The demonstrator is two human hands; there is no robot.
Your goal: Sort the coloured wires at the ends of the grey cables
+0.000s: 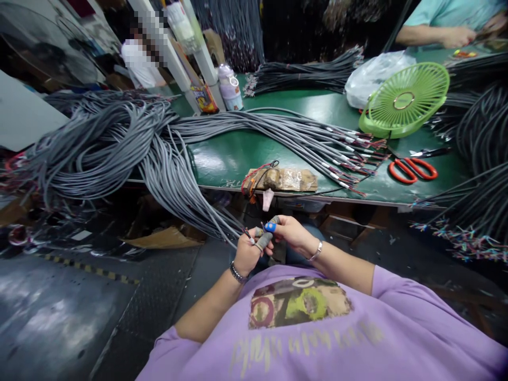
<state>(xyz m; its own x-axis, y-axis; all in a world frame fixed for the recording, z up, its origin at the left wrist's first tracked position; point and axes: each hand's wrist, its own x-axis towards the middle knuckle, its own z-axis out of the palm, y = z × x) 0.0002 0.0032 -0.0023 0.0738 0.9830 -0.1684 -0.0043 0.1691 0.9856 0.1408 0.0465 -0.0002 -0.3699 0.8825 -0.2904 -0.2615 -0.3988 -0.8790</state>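
Holding grey cable [234, 225], left hand [250, 252]; right hand [291, 233] beside, hold unclear.

A printed lilac shirt [309, 341], dark bracelet [237, 273] and silver bracelet [316, 251] are worn.

Glare whitens patches of the green tabletop [222, 161] and floor [67, 312], shadow lies beneath the table, and edges look stretched.

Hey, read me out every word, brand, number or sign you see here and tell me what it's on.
No text reads clearly.
Purple shirt: pale script across the front, too blurred to read.
Orange packet: lettering, too small and blurred.
Green fan: mark at its centre, too small.
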